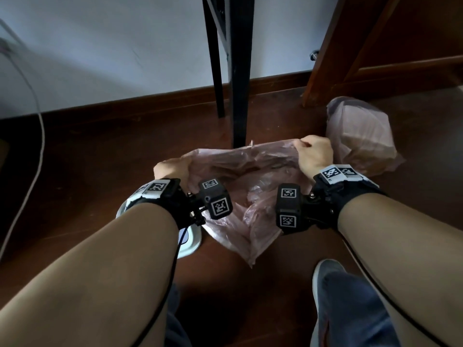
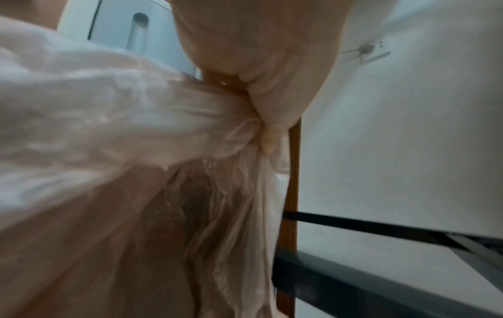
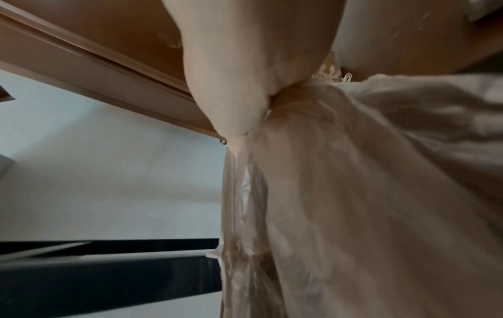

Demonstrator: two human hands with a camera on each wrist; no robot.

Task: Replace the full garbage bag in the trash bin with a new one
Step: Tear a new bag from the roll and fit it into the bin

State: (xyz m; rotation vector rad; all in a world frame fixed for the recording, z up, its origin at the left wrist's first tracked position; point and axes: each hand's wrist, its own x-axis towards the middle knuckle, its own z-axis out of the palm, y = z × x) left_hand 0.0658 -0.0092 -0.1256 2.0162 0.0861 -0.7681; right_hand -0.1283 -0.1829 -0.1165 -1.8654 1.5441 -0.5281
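Both hands hold a pink translucent new garbage bag [image 1: 240, 181] spread open between them, above the dark wooden floor [image 1: 87, 156]. Left hand [image 1: 170, 170] has fingers curled round the bag's left rim; the left wrist view shows the plastic bunched in its fist. Right hand [image 1: 314, 152] is fisted round the right rim, plastic gathered in the grip, confirmed in the right wrist view. Bag mouth faces up toward the head camera, its bottom end drooping toward the person. White trash bin [image 1: 190, 240] sits low on the left, mostly hidden under the left forearm and bag; only part of its rim shows. Cannot tell whether the bag touches the bin. Full garbage bag [image 1: 360, 136], same pink plastic, sits on the floor to the right, near a wooden furniture leg [image 1: 323, 63], apart from the bin. Black metal legs [image 1: 239, 71] stand behind the new bag against the white wall [image 1: 112, 46]. Grey shoe [image 1: 328, 269] at lower right.
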